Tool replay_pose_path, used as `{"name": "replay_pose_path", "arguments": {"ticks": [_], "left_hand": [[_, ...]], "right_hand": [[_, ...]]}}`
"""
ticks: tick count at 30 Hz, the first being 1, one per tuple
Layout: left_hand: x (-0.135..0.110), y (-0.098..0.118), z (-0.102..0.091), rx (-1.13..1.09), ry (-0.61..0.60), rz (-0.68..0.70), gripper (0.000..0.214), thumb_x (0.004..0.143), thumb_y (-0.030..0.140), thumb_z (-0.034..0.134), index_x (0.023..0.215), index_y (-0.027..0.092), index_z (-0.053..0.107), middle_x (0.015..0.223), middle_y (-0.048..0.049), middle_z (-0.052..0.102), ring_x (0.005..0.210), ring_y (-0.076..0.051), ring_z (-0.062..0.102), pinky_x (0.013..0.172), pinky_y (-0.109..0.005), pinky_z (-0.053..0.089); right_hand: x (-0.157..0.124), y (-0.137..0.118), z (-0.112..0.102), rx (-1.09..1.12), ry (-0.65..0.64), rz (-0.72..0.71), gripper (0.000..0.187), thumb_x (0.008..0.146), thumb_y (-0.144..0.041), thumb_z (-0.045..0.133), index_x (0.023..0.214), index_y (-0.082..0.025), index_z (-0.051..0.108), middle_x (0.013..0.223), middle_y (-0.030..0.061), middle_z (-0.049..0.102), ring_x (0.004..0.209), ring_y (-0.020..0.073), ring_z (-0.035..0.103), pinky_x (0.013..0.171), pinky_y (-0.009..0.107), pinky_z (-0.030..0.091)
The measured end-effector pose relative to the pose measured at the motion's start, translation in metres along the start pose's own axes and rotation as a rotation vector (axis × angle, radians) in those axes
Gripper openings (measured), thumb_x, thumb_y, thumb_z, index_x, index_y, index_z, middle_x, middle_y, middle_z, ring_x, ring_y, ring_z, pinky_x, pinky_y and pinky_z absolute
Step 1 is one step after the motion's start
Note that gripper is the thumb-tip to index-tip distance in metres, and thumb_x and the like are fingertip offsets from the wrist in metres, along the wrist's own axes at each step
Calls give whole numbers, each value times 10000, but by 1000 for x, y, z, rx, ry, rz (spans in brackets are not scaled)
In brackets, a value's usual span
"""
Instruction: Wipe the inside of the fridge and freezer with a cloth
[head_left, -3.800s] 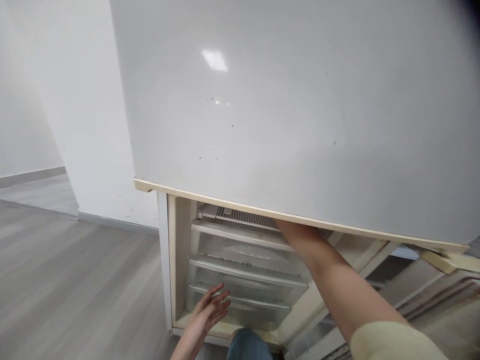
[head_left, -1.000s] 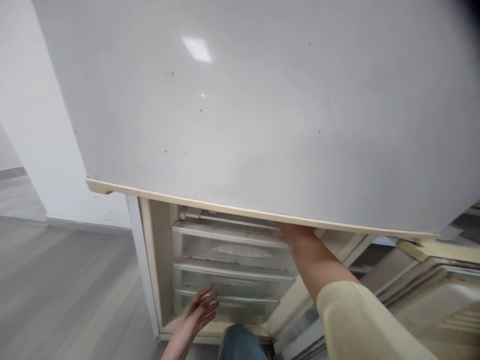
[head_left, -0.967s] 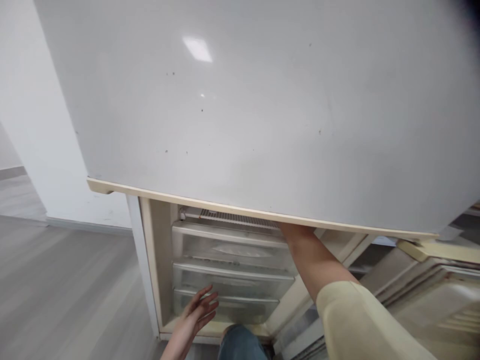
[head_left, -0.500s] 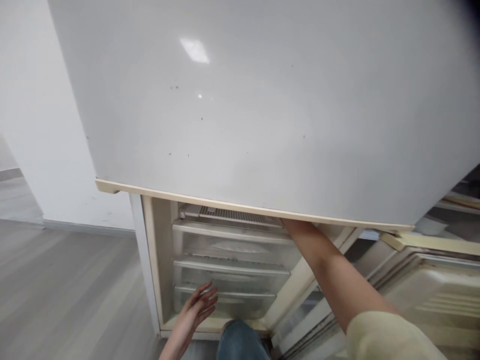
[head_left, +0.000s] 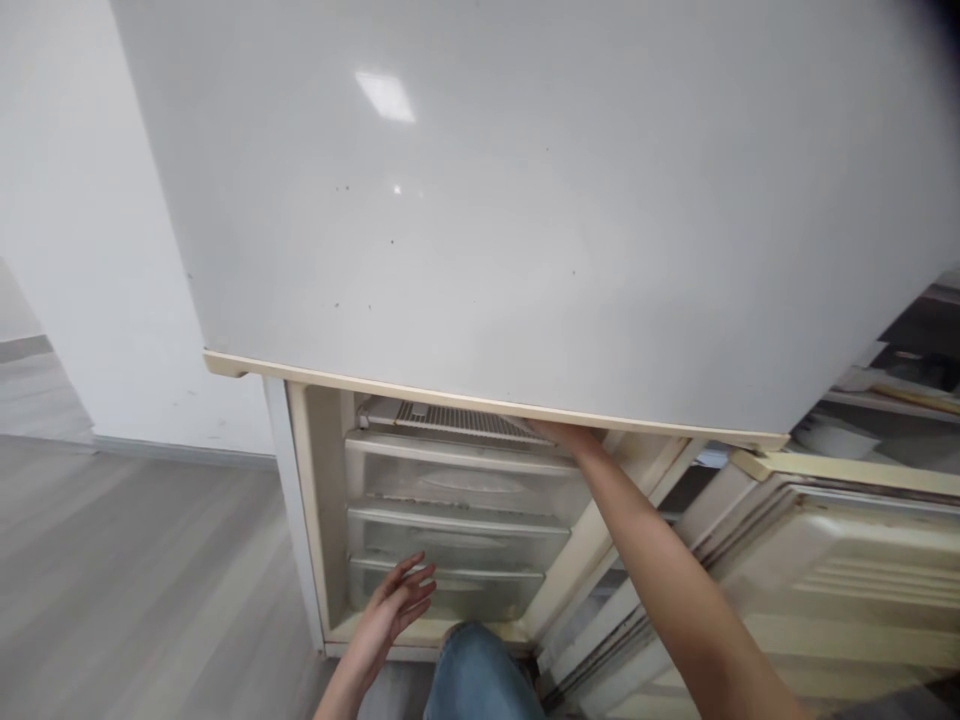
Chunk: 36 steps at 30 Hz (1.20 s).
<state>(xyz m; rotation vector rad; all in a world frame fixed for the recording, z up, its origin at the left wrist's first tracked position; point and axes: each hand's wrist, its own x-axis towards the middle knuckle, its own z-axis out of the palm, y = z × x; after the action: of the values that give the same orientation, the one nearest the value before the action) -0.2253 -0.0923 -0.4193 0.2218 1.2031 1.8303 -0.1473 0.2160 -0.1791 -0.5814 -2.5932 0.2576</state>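
Note:
My left hand (head_left: 403,595) hovers in front of the lowest clear drawer (head_left: 480,597) of a fridge-freezer's lower compartment, its fingers loosely spread and holding nothing. My right arm reaches under the bottom edge of the shut upper door (head_left: 525,250). Only part of my right hand (head_left: 559,432) shows, close to the white wire shelf (head_left: 457,420) at the top of the compartment; its fingers are hidden. Below that shelf sit the top drawer (head_left: 465,482) and the middle drawer (head_left: 457,540), both pushed in. The lower door (head_left: 840,560) hangs open at the right.
My knee (head_left: 484,675) in blue denim is close to the compartment's bottom sill. Behind the open door, a rack (head_left: 892,400) holds several items, among them a white bowl (head_left: 836,440). A white wall (head_left: 67,200) and grey wood-look floor (head_left: 172,580) lie to the left.
My right hand has shifted slightly left along the wire shelf, and a little more of it shows. My left hand stays nearly in place. The view has moved slightly.

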Motion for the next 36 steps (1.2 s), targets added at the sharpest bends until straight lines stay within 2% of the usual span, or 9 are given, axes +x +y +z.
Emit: {"name": "replay_pose_path", "arguments": {"ticks": [2, 5, 7, 9, 14, 17, 22, 27, 36], "left_hand": [[-2, 3, 1, -4, -6, 4, 564, 708, 390, 641, 1226, 195, 532, 1302, -180, 614, 1165, -325, 599, 1106, -524, 354], [-8, 11, 4, -8, -24, 23, 542, 728, 354, 629, 1234, 192, 521, 1316, -180, 603, 1177, -315, 594, 1105, -505, 363], [-12, 16, 8, -5, -27, 47, 524, 744, 339, 619, 1238, 196, 520, 1315, -175, 606, 1181, -308, 591, 1105, -499, 366], [-14, 20, 12, -11, -32, 76, 513, 749, 336, 614, 1235, 197, 527, 1311, -172, 610, 1182, -310, 590, 1107, -504, 365], [-12, 25, 21, -77, -64, 120, 496, 754, 319, 610, 1228, 192, 538, 1322, -177, 600, 1163, -320, 598, 1114, -540, 348], [-7, 33, 33, -136, -93, 158, 476, 763, 298, 606, 1225, 206, 543, 1329, -162, 600, 1151, -308, 605, 1124, -554, 329], [-1, 47, 58, -180, -146, 208, 444, 730, 284, 637, 1164, 196, 598, 1328, -158, 602, 1154, -322, 602, 1136, -584, 294], [1, 50, 71, -174, -171, 184, 455, 709, 273, 646, 1153, 184, 610, 1335, -165, 595, 1156, -322, 602, 1132, -581, 301], [14, 27, 57, -168, -100, 107, 379, 708, 250, 640, 1081, 183, 623, 1232, -150, 670, 1055, -267, 656, 1104, -535, 350]], "right_hand": [[-11, -9, -4, -23, -34, 21, 488, 931, -418, 382, 1364, -218, 488, 1433, 67, 463, 1354, 254, 379, 1146, 445, 267], [-36, -14, -7, -123, -66, 84, 451, 939, -353, 360, 1314, -188, 550, 1394, 114, 498, 1321, 310, 420, 1117, 489, 304], [-53, -13, -8, -178, -69, 38, 412, 933, -300, 364, 1240, -187, 616, 1359, 131, 530, 1290, 335, 452, 1102, 520, 311], [-68, -12, -9, -170, -39, -16, 417, 938, -288, 337, 1212, -187, 635, 1350, 128, 538, 1286, 325, 460, 1101, 521, 317], [-91, -17, -16, -10, -10, 58, 596, 951, -445, 240, 1383, -104, 469, 1433, 142, 443, 1341, 282, 402, 1088, 466, 380], [-101, -19, -14, -12, 11, 58, 604, 939, -442, 248, 1359, -86, 495, 1402, 147, 481, 1341, 275, 403, 1102, 444, 371], [-111, -29, -2, -24, 104, 41, 557, 947, -440, 260, 1284, -123, 569, 1308, 142, 573, 1254, 280, 507, 1041, 432, 444], [-106, -59, 12, -8, 176, -60, 498, 963, -387, 268, 1249, -139, 592, 1249, 150, 611, 1191, 288, 556, 992, 465, 474], [-81, -149, 29, 133, 23, -164, 467, 963, -315, 333, 1305, -78, 546, 1321, 150, 562, 1279, 269, 469, 1087, 405, 358]]}}
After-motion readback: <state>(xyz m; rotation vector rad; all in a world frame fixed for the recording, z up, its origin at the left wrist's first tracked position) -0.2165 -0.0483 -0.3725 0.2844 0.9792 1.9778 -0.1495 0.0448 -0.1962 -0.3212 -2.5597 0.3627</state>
